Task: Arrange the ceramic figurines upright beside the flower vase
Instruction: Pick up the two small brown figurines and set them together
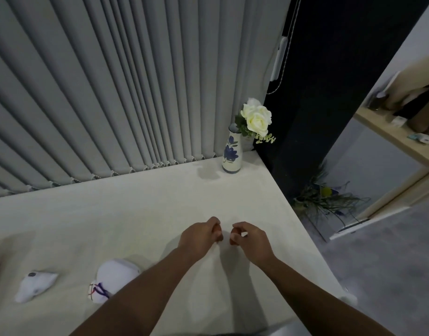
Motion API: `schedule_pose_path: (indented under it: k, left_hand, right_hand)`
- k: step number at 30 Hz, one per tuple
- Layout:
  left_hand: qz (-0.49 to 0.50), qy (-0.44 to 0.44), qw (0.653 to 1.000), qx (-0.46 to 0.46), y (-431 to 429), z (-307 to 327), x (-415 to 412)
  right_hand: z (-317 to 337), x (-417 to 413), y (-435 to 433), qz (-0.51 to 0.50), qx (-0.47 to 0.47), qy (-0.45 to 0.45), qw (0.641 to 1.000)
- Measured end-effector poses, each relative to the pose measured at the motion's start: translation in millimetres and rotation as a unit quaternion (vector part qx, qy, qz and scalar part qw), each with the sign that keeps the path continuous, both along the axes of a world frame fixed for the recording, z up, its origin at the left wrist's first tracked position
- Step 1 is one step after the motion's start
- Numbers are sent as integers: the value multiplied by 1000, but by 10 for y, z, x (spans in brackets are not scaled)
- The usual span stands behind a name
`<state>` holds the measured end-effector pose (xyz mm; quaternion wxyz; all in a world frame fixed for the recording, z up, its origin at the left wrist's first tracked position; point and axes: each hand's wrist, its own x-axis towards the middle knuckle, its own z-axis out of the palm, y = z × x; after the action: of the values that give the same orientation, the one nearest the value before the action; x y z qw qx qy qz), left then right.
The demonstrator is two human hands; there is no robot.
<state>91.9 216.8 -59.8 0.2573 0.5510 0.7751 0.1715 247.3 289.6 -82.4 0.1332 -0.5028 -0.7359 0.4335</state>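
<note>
dim, soft indoor light, perhaps from overhead; faint shadows under the arms, wide-angle bending at the edges.

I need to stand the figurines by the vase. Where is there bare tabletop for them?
Bare tabletop runs left of and in front of the vase, between the blinds and both hands. The near-left is crowded, with two figurines lying there.

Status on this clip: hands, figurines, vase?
Left hand and right hand loosely curled, empty. Two figurines lying down, near left. Vase upright, far corner. Path clear.
</note>
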Motion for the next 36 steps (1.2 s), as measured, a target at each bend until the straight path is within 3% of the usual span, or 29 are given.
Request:
schedule_pose_path:
  k: [7,24,36]
  left_hand:
    - [7,-46,998,-44,-36,-22,-44]
    - [-17,-107,994,4,-145,-95,10]
    - [-36,-99,994,23,-183,-113,35]
  right_hand:
    - [-66,81,80,17,-19,0,1000]
    - [-28,83,-170,7,17,-28,999]
    - [25,79,-161,-15,-20,0,1000]
